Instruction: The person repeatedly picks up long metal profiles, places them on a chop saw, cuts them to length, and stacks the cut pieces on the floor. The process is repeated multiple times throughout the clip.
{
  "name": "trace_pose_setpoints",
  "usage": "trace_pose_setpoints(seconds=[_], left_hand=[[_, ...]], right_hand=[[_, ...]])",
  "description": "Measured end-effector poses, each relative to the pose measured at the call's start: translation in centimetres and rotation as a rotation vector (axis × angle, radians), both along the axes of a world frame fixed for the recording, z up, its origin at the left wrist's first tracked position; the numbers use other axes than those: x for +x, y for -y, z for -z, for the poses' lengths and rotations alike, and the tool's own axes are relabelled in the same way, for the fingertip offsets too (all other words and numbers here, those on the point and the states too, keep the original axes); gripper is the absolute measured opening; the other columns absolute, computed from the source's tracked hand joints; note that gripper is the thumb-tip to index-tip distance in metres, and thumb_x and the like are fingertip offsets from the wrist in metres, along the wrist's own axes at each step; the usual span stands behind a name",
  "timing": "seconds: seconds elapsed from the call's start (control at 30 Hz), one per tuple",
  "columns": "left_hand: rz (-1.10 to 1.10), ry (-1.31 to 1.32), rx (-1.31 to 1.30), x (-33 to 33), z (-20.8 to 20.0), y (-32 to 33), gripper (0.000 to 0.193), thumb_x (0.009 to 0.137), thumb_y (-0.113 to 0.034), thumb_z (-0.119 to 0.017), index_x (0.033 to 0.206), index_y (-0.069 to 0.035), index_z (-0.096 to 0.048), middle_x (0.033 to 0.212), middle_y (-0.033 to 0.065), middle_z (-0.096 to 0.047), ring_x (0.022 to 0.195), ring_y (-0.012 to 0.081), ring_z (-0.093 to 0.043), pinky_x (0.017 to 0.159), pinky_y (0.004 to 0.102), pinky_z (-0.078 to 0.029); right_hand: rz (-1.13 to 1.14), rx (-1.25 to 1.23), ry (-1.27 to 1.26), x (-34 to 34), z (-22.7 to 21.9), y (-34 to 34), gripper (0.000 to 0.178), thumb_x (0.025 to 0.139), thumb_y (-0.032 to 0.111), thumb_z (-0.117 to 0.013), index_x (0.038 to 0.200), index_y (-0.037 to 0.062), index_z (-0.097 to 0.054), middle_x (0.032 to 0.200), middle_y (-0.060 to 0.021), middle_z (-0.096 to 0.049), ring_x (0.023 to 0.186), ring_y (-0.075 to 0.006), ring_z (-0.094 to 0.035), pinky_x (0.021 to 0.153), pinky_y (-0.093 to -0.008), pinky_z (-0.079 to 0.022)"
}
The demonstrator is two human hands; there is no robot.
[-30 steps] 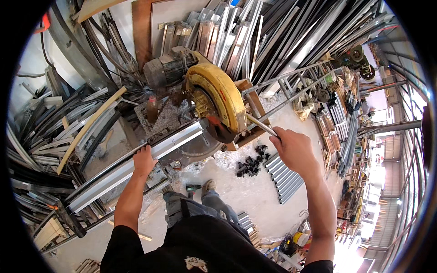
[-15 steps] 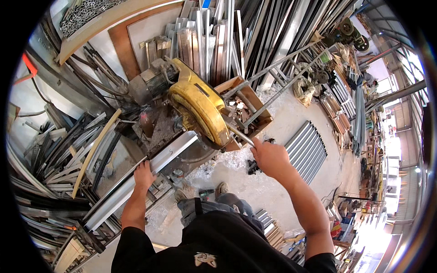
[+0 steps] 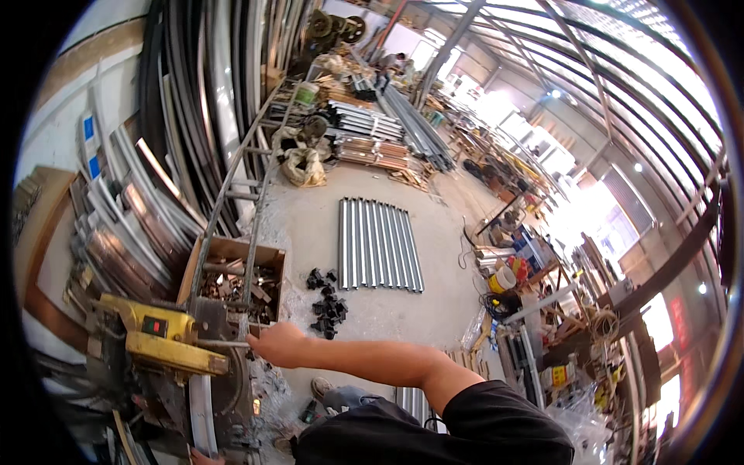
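My right hand [image 3: 279,346] is wrapped round the handle [image 3: 223,343] of a yellow cut-off saw [image 3: 172,353] at the lower left. A red and black switch shows on top of the saw's housing. Below the guard, a long light-coloured metal profile [image 3: 203,415] lies across the saw's base, and its far end is hidden under the guard. Only a small part of my left hand [image 3: 204,458] shows at the lower edge, with its fingers on the profile. The blade is hidden.
A wooden box of metal offcuts [image 3: 263,291] stands beyond the saw, a metal ladder [image 3: 242,186] leaning over it. Grey metal profiles [image 3: 380,244] lie in a row on the floor near black plastic pieces [image 3: 328,310]. Long bars lean at the left; cluttered benches line the right.
My view has swung right and up, so the saw now sits at lower left and my left hand is nearly out of view. My right hand stays on the handle.
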State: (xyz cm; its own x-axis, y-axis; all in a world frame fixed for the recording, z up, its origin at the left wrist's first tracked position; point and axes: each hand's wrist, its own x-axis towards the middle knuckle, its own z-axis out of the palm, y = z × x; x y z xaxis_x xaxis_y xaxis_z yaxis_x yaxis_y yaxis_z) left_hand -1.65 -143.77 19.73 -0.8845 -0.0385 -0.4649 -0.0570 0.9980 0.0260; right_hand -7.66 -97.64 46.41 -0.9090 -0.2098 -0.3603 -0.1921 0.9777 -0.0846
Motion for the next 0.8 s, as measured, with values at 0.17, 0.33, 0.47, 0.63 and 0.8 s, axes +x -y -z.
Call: trace_pose_setpoints(seconds=[0.17, 0.33, 0.47, 0.63, 0.8], left_hand=[[0.031, -0.067, 0.028, 0.0, 8.9, 5.8, 0.079, 0.092, -0.042, -0.073, 0.153, 0.000, -0.047, 0.139, 0.0243, -0.063, 0.122, 0.0403, -0.064, 0.100, 0.0506, -0.054], [0.097, -0.151, -0.005, 0.7, 1.7, 2.5, 0.073, 0.090, -0.042, -0.074, 0.146, 0.001, -0.053, 0.133, 0.0227, -0.066, 0.117, 0.0401, -0.067, 0.099, 0.0502, -0.054], [0.099, -0.112, -0.006, 0.1, 2.6, 3.1, 0.073, 0.089, -0.048, -0.075, 0.140, 0.001, -0.057, 0.130, 0.0196, -0.068, 0.112, 0.0384, -0.069, 0.097, 0.0494, -0.055], [0.072, -0.097, 0.028, 0.1, 0.8, 2.2, 0.092, 0.080, -0.056, -0.083, 0.145, 0.003, -0.053, 0.136, 0.0239, -0.064, 0.121, 0.0403, -0.065, 0.100, 0.0522, -0.053], [0.070, -0.097, 0.036, 0.0, -0.3, 0.0, 0.093, 0.080, -0.056, -0.083, 0.146, 0.002, -0.053, 0.137, 0.0240, -0.063, 0.122, 0.0406, -0.064, 0.101, 0.0523, -0.052]], right_hand=[[0.017, -0.041, -0.020, 0.0, 2.1, 0.6, 0.047, 0.096, 0.017, -0.059, 0.141, 0.0029, -0.054, 0.087, -0.0162, -0.071, 0.077, -0.0379, -0.073, 0.060, -0.0526, -0.055], [0.062, -0.069, -0.031, 0.5, 1.7, 1.0, 0.042, 0.095, 0.018, -0.060, 0.134, 0.0042, -0.058, 0.082, -0.0164, -0.074, 0.078, -0.0378, -0.075, 0.063, -0.0532, -0.057], [0.068, -0.072, -0.012, 0.4, 2.4, 0.8, 0.038, 0.100, 0.025, -0.056, 0.132, 0.0059, -0.057, 0.080, -0.0145, -0.073, 0.073, -0.0384, -0.073, 0.059, -0.0532, -0.055], [0.089, -0.118, -0.025, 1.1, 4.8, -0.1, 0.034, 0.106, 0.034, -0.050, 0.125, 0.0067, -0.057, 0.079, -0.0151, -0.072, 0.072, -0.0394, -0.072, 0.061, -0.0547, -0.055], [0.122, -0.139, -0.033, 2.4, 7.0, -1.5, 0.036, 0.107, 0.036, -0.048, 0.125, 0.0062, -0.058, 0.079, -0.0159, -0.072, 0.074, -0.0409, -0.072, 0.063, -0.0553, -0.055]])
